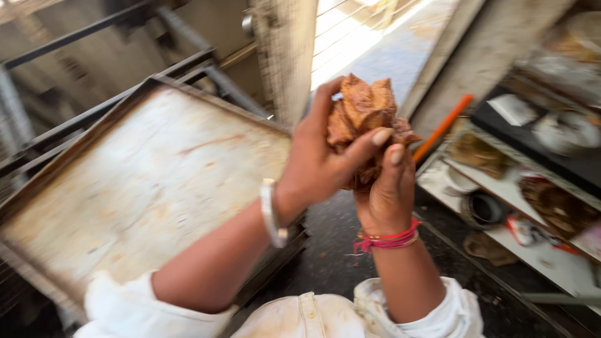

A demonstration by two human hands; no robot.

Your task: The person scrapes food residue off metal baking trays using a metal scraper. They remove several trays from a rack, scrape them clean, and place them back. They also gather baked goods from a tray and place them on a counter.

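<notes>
Both hands hold a stack of brown fried pastries up in front of me. My left hand wraps around the stack from the left, thumb across its front. My right hand supports the stack from below and behind, thumb up against it. A silver bangle is on my left wrist and red threads circle my right wrist. The lower pastries are hidden by my fingers.
A large worn metal tray rests on a dark metal rack at my left. At the right stand white shelves with bowls, lids and clutter. An orange rod leans near the shelves. The floor below is dark.
</notes>
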